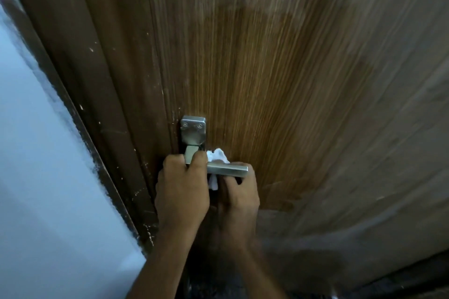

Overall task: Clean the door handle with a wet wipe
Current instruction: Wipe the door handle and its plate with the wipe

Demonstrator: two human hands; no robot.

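I am looking at a wooden door [279,80] filling most of the frame, with its darker frame [97,68] running down the left and a pale wall [36,153] taking the lower left corner. Low in the centre, the metal door handle [226,169] is jutting rightward from its backplate [193,132]. My left hand [182,187] is gripping the handle near its pivot, fingers [198,160] curled tight over the bar. My right hand [239,194] is working under the free end, fingers closed around the wet wipe [217,156], which is bunching white above and below the bar at the centre of the frame, touching it. I am judging the cleaning to be underway: the wipe is lying against the middle of the lever, while the backplate and the stretch under my left hand are probably awaiting their turn. Whether the metal is already clean, I cannot tell.
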